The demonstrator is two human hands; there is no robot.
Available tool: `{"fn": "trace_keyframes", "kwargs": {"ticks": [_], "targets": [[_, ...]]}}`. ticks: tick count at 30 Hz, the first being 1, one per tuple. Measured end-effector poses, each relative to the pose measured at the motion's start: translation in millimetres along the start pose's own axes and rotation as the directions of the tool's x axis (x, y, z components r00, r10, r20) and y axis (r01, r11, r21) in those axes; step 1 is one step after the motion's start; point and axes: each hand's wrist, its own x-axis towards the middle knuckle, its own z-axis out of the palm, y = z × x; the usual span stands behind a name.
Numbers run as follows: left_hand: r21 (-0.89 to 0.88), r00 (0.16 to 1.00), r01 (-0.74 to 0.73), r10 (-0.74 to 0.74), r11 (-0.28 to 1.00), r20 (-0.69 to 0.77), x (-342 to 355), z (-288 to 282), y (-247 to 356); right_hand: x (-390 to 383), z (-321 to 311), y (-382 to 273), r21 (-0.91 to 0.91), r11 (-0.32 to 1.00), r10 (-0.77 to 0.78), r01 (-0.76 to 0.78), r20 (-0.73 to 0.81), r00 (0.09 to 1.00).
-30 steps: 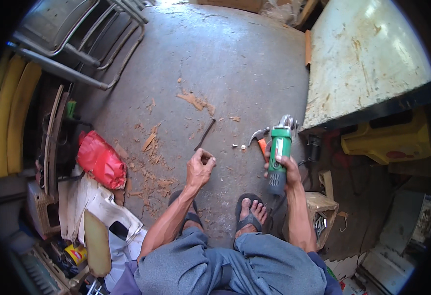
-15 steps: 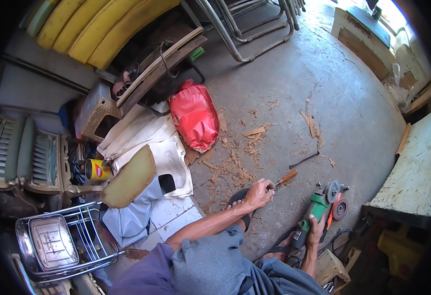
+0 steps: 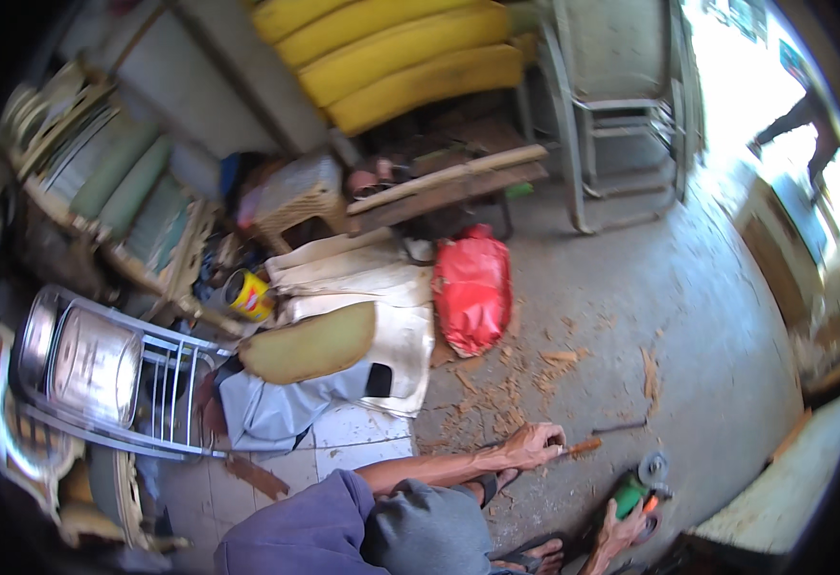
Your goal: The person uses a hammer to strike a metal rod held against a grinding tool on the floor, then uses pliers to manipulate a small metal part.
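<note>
My left hand [image 3: 533, 446] is closed above the floor, its fingers curled at the metal end of a tool with an orange-brown wooden handle [image 3: 585, 447]. The exact grip is partly hidden by the fingers. At the lower right, my right hand [image 3: 617, 530] wraps round the body of a green angle grinder [image 3: 627, 493], which has a grey disc [image 3: 654, 470] at its far end. An orange piece [image 3: 651, 504] and a second, darker disc [image 3: 647, 528] show close beside it. A thin dark rod [image 3: 621, 426] lies just beyond the wooden handle.
Wood shavings [image 3: 496, 398] litter the floor around a red wrapped bundle [image 3: 473, 292]. Left of it are pale sheets [image 3: 405, 331], an olive pad [image 3: 310, 343] and a metal-framed chair [image 3: 103, 369]. Folded chairs [image 3: 621, 115] stand behind; a pale board [image 3: 774, 479] is at right. A person [image 3: 803, 125] is at the far right.
My view has swung, so the scene sits lower and further right, and a person's legs now show at the far right. Both hands keep about the same places beside their tools.
</note>
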Motion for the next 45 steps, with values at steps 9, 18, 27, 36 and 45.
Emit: {"fn": "trace_keyframes", "kwargs": {"ticks": [9, 18, 27, 36, 45], "targets": [[-0.538, 0.759, 0.155, -0.448, 0.829, -0.473, -152, -75, -21, 25, 21, -5, -0.179, 0.969, 0.193, -0.17, 0.119, 0.974], [-0.452, 0.393, -0.182, -0.357, 0.873, -0.848, -247, -215, -37, 95, -97, -156, 0.33, 0.944, -0.007, -0.026, 0.098, 0.995], [-0.432, 0.029, -0.261, -0.441, 0.863, -0.897, -318, -370, -168, 143, -132, -302, 0.34, 0.919, -0.236, 0.198, 0.071, 0.969], [-0.613, 0.285, -0.319, -0.543, 0.723, -0.79, -279, -399, -195, 63, -99, -487, -0.025, 0.932, -0.321, 0.363, 0.412, 0.853], [-0.728, 0.795, -0.172, -0.343, 0.663, -0.5, -208, -407, -158, 45, -94, -424, -0.215, 0.902, -0.262, 0.376, 0.42, 0.869]]}}
